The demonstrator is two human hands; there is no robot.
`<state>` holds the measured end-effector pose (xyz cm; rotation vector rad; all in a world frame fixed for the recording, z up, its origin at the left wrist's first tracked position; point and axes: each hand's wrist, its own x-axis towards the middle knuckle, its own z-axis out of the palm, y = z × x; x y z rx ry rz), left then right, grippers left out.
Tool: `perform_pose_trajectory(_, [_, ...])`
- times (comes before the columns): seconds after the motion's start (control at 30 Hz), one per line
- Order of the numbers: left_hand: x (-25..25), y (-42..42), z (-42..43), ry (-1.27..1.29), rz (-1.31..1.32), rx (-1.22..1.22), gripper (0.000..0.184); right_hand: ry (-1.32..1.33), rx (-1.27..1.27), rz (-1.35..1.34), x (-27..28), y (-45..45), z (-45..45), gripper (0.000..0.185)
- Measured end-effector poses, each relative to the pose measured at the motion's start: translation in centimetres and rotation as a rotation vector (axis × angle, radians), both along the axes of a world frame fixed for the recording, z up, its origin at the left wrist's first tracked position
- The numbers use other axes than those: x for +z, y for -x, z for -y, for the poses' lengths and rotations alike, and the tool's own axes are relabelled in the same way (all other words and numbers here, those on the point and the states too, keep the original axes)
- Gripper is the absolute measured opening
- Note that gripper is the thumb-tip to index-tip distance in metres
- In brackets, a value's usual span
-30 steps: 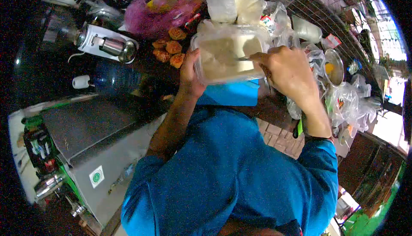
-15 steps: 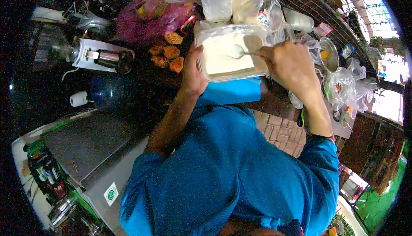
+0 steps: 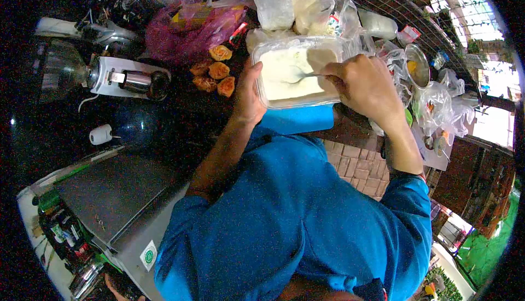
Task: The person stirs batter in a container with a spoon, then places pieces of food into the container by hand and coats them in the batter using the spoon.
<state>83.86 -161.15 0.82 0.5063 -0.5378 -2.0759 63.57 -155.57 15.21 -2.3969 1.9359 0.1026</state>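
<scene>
My left hand (image 3: pixel 251 97) grips the left side of a clear plastic container (image 3: pixel 290 104), its thumb over the rim. A white, creamy mass (image 3: pixel 284 66) fills much of the container. My right hand (image 3: pixel 363 85) is closed round the handle of a metal spoon (image 3: pixel 311 75), whose bowl dips into the white mass. Whether the bowl reaches the bottom is hidden. Left of the container lie several orange-brown, rose-shaped pieces (image 3: pixel 219 71), apart from my left hand.
A blender (image 3: pixel 123 77) lies at the left near a purple plastic bag (image 3: pixel 197 27). Clear plastic bags (image 3: pixel 273 6) crowd behind the container, with more bags (image 3: pixel 437 104) at the right. A metal bowl (image 3: pixel 418 66) stands there too. Wire mesh (image 3: pixel 407 6) runs along the back right.
The spoon bowl has shifted slightly left and down through the white mass, with my right hand following. The container sits slightly lower. Both grips stay the same.
</scene>
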Motion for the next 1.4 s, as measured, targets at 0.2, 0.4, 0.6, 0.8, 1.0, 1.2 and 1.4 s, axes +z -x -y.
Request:
perform_pose_trajectory(0.2, [-0.1, -0.2, -0.1, -0.055, 0.032, -0.016, 0.051, 0.023, -0.041, 0.002, 2.0, 0.8, 0.0, 0.012])
perform_pose_trajectory(0.4, [-0.9, -0.2, 0.6, -0.006, 0.06, 0.048, 0.053, 0.068, -0.062, 0.083, 1.5, 0.8, 0.3, 0.013])
perform_pose_trajectory(0.6, [-2.1, -1.2, 1.6, -0.062, -0.043, 0.045, 0.054, 0.065, -0.041, 0.295, 2.1, 2.1, -0.1, 0.022])
perform_pose_trajectory(0.8, [-1.4, -2.7, 1.3, 0.111, 0.172, 0.09, 0.054, -0.039, -0.138, 0.713, 0.3, 2.6, -0.6, 0.041])
perform_pose_trajectory(1.0, [1.5, -3.9, 1.5, -0.046, 0.146, 0.233, 0.053, -0.032, -0.151, 1.757, -5.2, 2.7, -0.1, 0.115])
perform_pose_trajectory(1.2, [1.5, -5.4, 2.1, -0.048, 0.118, 0.228, 0.054, 0.038, -0.175, 1.939, -6.4, 0.9, -0.1, 0.112])
perform_pose_trajectory(1.4, [2.0, -6.0, 2.0, 0.014, 0.016, 0.134, 0.053, 0.158, -0.227, 1.785, -7.6, 1.2, 0.7, 0.082])
